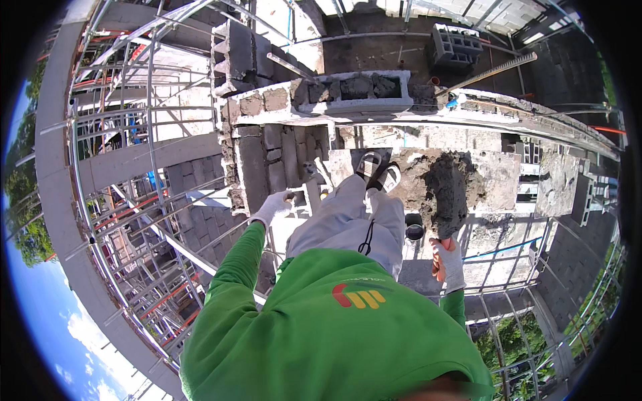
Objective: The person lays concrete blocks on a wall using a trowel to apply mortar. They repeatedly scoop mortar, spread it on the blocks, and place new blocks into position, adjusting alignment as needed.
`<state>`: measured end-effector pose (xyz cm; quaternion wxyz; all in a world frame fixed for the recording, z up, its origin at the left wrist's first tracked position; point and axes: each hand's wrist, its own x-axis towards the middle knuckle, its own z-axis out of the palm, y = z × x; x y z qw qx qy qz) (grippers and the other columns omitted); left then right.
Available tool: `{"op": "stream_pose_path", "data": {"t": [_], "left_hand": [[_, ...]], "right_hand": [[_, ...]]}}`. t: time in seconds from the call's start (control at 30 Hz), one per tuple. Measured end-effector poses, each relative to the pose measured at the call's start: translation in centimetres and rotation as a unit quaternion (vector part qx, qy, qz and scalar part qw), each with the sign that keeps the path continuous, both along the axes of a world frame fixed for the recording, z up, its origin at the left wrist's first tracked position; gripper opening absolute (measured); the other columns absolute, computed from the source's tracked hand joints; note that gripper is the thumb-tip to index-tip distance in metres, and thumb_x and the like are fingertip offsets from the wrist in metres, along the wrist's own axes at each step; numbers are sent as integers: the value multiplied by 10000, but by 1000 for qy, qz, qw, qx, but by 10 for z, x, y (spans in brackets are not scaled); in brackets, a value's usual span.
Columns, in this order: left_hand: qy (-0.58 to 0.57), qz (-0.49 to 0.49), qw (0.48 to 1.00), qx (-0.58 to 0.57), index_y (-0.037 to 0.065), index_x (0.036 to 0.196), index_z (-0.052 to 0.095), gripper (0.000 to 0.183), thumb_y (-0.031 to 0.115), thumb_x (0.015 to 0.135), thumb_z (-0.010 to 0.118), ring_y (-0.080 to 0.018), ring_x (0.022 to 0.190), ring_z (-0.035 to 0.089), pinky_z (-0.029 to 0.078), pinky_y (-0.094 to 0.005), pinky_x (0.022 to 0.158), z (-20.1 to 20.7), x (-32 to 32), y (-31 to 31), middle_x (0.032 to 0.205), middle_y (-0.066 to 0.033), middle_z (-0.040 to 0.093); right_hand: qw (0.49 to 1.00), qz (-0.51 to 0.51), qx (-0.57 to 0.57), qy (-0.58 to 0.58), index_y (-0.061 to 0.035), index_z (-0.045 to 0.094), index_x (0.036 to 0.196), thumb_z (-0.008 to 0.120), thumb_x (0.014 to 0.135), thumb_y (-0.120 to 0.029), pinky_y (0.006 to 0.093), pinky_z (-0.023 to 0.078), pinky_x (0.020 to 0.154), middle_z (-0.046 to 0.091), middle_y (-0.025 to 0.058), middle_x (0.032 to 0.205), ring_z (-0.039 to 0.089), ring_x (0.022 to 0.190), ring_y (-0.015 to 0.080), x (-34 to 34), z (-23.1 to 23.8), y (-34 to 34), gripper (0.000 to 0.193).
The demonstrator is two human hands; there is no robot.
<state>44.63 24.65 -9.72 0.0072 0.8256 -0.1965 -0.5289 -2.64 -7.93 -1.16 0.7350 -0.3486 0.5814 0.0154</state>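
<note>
My right hand (pixel 448 262), in a white glove with bare fingertips, is wrapped round the near end of a trowel heaped with wet grey mortar (pixel 449 197). The load hides most of the blade and handle. Beneath it, more mortar (pixel 416 179) is spread on a pale board (pixel 498 175). Out to my left, my gloved left hand (pixel 274 206) is curled closed beside a grey hollow block (pixel 309 192); nothing shows in its fingers. A round black container (pixel 414 229) stands between my leg and my right hand.
Ahead runs a block wall (pixel 274 100) with a hollow block (pixel 354 92) bedded on top, its cavities partly filled. A wooden stick (pixel 495 72) leans across it. Stacked blocks (pixel 241 57) rise at the wall's left end. Metal scaffolding (pixel 150 100) surrounds the platform, with drops at both sides.
</note>
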Motion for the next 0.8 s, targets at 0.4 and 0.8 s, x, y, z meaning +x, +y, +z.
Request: {"op": "stream_pose_path", "data": {"t": [0.4,0.8], "left_hand": [[-123,296,918,-233,16,1263,681,379,165,918,626,-183,786,661,532,-361,730,39,-62,52,934,-144,729],[-338,425,764,-348,-12,1288,656,349,185,1007,590,-340,1114,688,520,-412,989,-48,255,2,1181,-212,718]], "right_hand": [[952,307,-12,18,-65,609,932,741,906,-174,297,429,452,534,-8,624,492,500,108,132,-2,-4,173],[939,340,38,-16,-61,595,1045,742,938,-251,304,416,358,487,-20,606,470,406,125,316,24,79,263]]}}
